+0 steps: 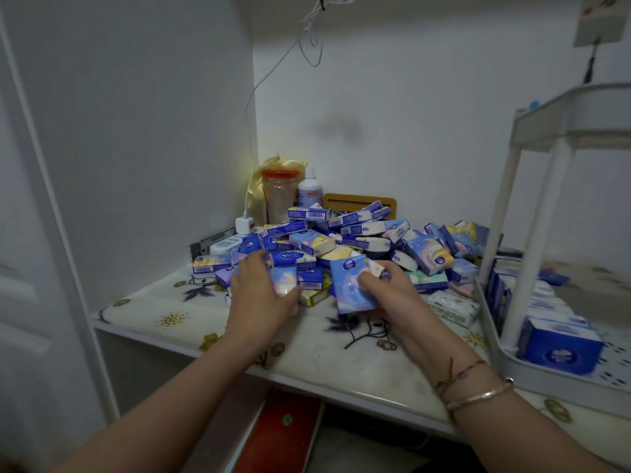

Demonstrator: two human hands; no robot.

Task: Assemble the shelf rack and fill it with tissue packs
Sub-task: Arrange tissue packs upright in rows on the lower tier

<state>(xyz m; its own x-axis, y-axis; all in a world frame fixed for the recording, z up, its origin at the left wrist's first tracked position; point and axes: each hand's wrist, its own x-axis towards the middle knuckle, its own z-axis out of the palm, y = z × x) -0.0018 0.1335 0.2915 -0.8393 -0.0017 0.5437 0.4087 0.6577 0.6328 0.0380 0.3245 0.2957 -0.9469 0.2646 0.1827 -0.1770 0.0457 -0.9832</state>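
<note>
Tissue packs (345, 240) lie heaped at the back of the floral-covered table (164, 319), against the wall corner, where both my arms can reach them without stretching. My right hand (386, 295) grips one light-blue pack (351, 285) upright, thumb curled over its front face and fingers behind, so it can go into a row on its edge. My left hand (263, 291) is curled around another pack (285, 279) at the near edge of the heap; how firmly it is pinched I cannot tell. The white shelf rack (546, 186) stands already assembled at the right end of the table, close to the heap, which I judge keeps each transfer short. Its lower tray (512, 367) already carries packs set on edge in tight rows, a way of packing that fits the most in; its upper tray is mostly out of view. A jar with a red lid (280, 196) and a white bottle (310, 189) stand behind the heap.
</note>
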